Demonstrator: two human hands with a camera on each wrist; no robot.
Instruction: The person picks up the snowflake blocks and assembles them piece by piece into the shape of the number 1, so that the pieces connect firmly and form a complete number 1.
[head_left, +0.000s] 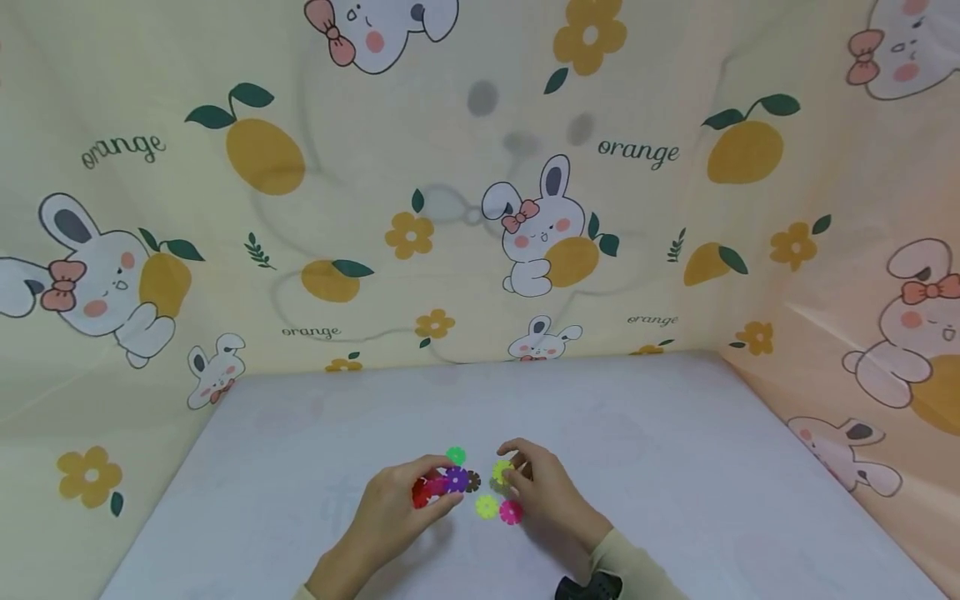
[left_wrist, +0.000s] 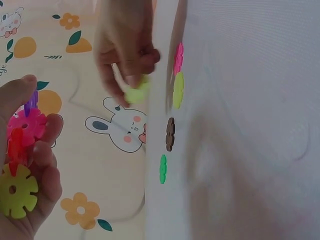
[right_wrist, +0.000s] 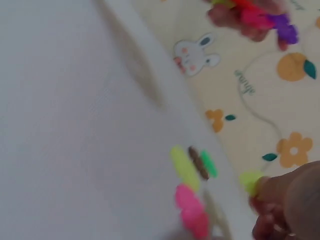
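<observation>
My left hand [head_left: 393, 507] grips a row of joined flower-shaped plastic discs, held above the table. In the left wrist view a yellow disc [left_wrist: 25, 197], a red disc [left_wrist: 16, 142], a pink disc [left_wrist: 34, 120] and a purple disc [left_wrist: 31, 104] can be made out in it, slotted edge to edge. To the right, my right hand [head_left: 553, 492] pinches a single yellow disc [head_left: 500, 472] between thumb and fingers, apart from the row. Palm and fingers partly hide the row in the head view.
Loose on the white table [head_left: 637, 433] lie a green disc [head_left: 456, 455], a brown disc [head_left: 474, 481], a yellow disc [head_left: 487, 507] and a pink disc [head_left: 511, 512]. Printed cloth [head_left: 465, 275] walls the back and sides. A dark band [head_left: 588, 586] circles the right wrist.
</observation>
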